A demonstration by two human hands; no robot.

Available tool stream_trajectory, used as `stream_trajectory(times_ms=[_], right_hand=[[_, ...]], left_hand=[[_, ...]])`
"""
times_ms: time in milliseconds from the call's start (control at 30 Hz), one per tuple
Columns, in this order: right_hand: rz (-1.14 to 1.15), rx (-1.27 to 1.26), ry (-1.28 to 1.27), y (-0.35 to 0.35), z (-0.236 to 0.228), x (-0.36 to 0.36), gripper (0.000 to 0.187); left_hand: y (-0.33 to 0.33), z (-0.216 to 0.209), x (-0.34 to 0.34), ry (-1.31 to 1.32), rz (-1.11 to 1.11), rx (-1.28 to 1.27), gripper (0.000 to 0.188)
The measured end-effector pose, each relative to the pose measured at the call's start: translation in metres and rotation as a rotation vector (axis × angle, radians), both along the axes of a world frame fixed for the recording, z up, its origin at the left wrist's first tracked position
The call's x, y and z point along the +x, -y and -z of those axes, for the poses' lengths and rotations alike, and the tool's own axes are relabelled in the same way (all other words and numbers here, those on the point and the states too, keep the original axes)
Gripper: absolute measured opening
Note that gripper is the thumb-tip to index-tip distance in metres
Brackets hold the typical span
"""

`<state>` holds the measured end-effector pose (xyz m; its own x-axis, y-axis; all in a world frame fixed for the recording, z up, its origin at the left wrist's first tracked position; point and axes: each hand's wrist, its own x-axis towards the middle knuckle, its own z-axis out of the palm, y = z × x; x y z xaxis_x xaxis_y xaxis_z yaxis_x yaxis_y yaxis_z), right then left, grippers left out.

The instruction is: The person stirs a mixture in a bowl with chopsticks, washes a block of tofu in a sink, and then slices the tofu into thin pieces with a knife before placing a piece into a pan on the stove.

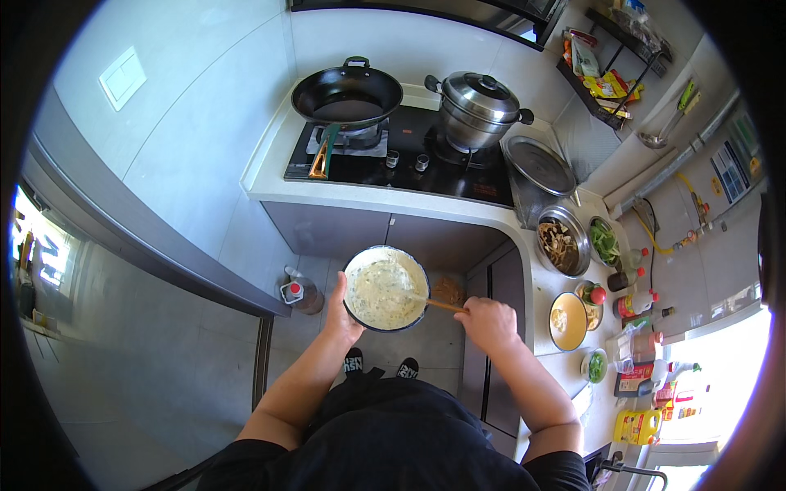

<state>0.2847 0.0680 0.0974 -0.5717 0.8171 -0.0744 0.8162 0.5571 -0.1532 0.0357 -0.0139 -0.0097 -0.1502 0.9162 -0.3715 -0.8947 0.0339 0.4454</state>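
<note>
In the head view, a round white bowl with a dark rim (419, 274) is held up over the gray floor (430, 356). The left hand (339, 317) curls around its left side; its fingers underneath are hidden. The right hand (490, 322) is closed around a thin brown wooden stick (445, 306), dipped in soft, pale, green-specked batter (380, 296). The bowl looks a bit heavy and smooth, so its side and bottom seem best to hold. The pale counter's (539, 327) edge curves around the front and right, with room between it and the bowl.

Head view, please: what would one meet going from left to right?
White square wall switch, red-capped plastic bottle, left hand, round white dark-rimmed bowl, brown wooden handle, right hand, round steel bowl, yellow plastic jug.
</note>
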Motion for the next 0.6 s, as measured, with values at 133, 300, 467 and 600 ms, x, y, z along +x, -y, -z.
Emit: stream_trajectory(times_ms=[133,300,467,600], right_hand=[[0.215,-0.403,-0.596,-0.018,-0.006,0.017,0.025],[0.534,-0.811,-1.370,-0.021,0.015,0.014,0.019],[0.524,-0.797,-1.481,-0.007,0.018,-0.016,0.015],[0.258,-0.658,-1.310,-0.003,0.016,-0.023,0.013]], left_hand=[[-0.001,-0.011,0.001,0.010,-0.047,0.065,0.074],[-0.004,-0.020,0.002,0.038,-0.038,0.116,0.073],[-0.006,-0.028,0.008,0.069,-0.005,0.105,0.073],[-0.007,-0.029,0.006,0.052,0.023,0.101,0.073]])
